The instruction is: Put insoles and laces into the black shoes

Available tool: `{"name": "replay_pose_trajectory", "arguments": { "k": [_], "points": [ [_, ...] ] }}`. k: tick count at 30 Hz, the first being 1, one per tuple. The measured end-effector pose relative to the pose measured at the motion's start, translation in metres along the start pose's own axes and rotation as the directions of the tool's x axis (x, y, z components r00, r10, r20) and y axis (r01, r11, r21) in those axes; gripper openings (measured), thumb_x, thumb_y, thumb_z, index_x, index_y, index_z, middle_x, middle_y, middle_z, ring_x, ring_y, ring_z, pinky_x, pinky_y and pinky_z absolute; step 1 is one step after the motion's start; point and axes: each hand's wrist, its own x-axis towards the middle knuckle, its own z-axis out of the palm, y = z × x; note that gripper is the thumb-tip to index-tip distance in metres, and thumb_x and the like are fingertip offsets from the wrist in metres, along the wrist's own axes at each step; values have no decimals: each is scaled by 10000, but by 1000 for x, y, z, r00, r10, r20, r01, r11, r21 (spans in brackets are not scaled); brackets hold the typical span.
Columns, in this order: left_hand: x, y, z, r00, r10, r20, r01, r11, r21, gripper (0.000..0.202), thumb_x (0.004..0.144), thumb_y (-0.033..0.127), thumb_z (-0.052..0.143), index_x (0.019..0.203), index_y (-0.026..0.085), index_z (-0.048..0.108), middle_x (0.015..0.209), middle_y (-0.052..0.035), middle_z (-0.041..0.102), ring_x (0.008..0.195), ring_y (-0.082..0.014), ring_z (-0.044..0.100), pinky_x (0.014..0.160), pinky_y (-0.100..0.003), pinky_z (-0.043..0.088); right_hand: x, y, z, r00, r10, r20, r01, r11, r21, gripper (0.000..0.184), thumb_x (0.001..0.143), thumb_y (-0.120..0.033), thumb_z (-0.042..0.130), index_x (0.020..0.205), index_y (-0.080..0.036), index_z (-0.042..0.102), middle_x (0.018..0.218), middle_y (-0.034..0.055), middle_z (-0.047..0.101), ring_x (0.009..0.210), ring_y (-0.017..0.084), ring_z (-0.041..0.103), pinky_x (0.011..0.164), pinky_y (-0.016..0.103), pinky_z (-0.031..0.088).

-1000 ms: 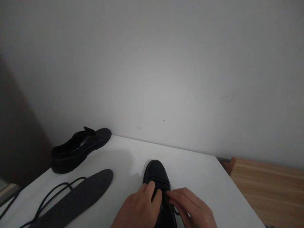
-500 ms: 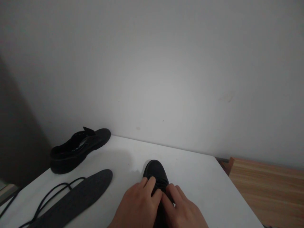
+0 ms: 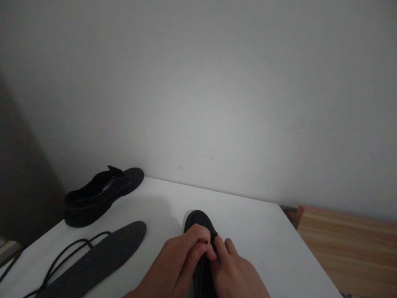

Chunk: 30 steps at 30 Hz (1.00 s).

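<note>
The black shoe [image 3: 198, 221] stands on the white table [image 3: 254, 231] close to the near edge of the view, its long axis running straight away from the person, rounded toe toward the wall and the laced throat directly under the fingers; only the toe cap and a dark strip between the hands show, the rest being covered. Both hands sit equally near, meeting on the midline of the shoe just behind the toe. The left hand [image 3: 176, 265] comes in from the lower left, wrist low, fingers curled over and closed in a pinch at the top of the shoe, seemingly on a lace, though the lace itself cannot be made out. The right hand [image 3: 235, 273] comes from the lower right, palm down, fingertips touching those of the left at the same spot; whether it actually grips anything cannot be told. Well apart to the left lie a dark insole [image 3: 102, 256], flat and angled toward the far right, a loose black lace [image 3: 62, 256] beside it, and a second black shoe [image 3: 102, 194] near the wall
</note>
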Motion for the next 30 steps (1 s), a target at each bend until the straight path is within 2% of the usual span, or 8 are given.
{"name": "replay_pose_trajectory", "arguments": {
  "k": [5, 8, 13, 17, 19, 23, 27, 30],
  "points": [
    [4, -6, 5, 995, -71, -63, 69, 997, -39, 273, 1030, 284, 347, 848, 219, 540, 758, 25, 624, 717, -118, 615, 692, -207, 445, 11, -1, -15, 991, -17, -132, 25, 998, 61, 170, 893, -108, 584, 769, -216, 631, 825, 38, 651, 721, 197, 588, 556, 298, 477],
    [11, -5, 6, 987, -120, -107, 111, 990, -84, 228, 995, 265, 391, 817, 215, 525, 696, 33, 587, 657, -118, 575, 650, -212, 433, 16, 1, -24, 979, 31, -199, 23, 964, 263, 232, 962, -185, 534, 744, -228, 604, 739, -11, 644, 651, 168, 581, 538, 286, 443],
    [21, -1, 8, 967, -227, -118, 196, 953, -230, 113, 905, 245, 496, 818, 203, 555, 670, 40, 563, 628, -115, 570, 604, -203, 436, 23, 9, -44, 991, 127, -45, -66, 752, 656, 158, 962, -113, 536, 935, -231, 637, 894, -4, 693, 830, 110, 657, 719, 178, 521],
    [27, 1, 11, 963, -268, -23, 244, 908, -341, 154, 881, 289, 515, 823, 182, 609, 654, 23, 574, 599, -121, 553, 587, -216, 436, 34, 10, -60, 962, 252, -105, -69, 598, 798, 160, 947, -106, 566, 911, -235, 654, 857, -14, 694, 793, 92, 663, 718, 164, 531],
    [29, 1, 13, 954, -299, 25, 287, 886, -365, 219, 883, 339, 521, 763, 174, 599, 608, 28, 537, 558, -115, 506, 561, -218, 412, 41, 8, -63, 929, 329, -171, -44, 556, 830, 144, 938, -123, 592, 887, -233, 670, 814, -19, 691, 740, 91, 660, 672, 162, 532],
    [27, 2, 16, 930, -356, 93, 365, 866, -341, 298, 892, 397, 508, 700, 173, 548, 580, 41, 469, 536, -105, 425, 537, -223, 352, 51, 6, -60, 865, 431, -257, -34, 562, 826, 132, 915, -139, 631, 833, -230, 683, 772, -28, 682, 715, 87, 650, 653, 159, 520],
    [22, 2, 18, 955, -280, 101, 297, 917, -266, 257, 899, 310, 485, 706, 162, 568, 699, 5, 520, 674, -129, 473, 626, -239, 374, 55, 5, -57, 857, 458, -238, -44, 524, 850, 146, 906, -130, 626, 828, -239, 684, 774, -37, 677, 714, 80, 639, 635, 153, 513],
    [21, 1, 17, 973, -204, 105, 228, 912, -340, 190, 876, 267, 552, 729, 158, 599, 759, 0, 559, 734, -132, 502, 679, -235, 413, 56, 5, -56, 870, 437, -227, -23, 497, 867, 147, 899, -127, 637, 843, -247, 699, 776, -40, 676, 725, 77, 637, 644, 155, 508]
  ]
}}
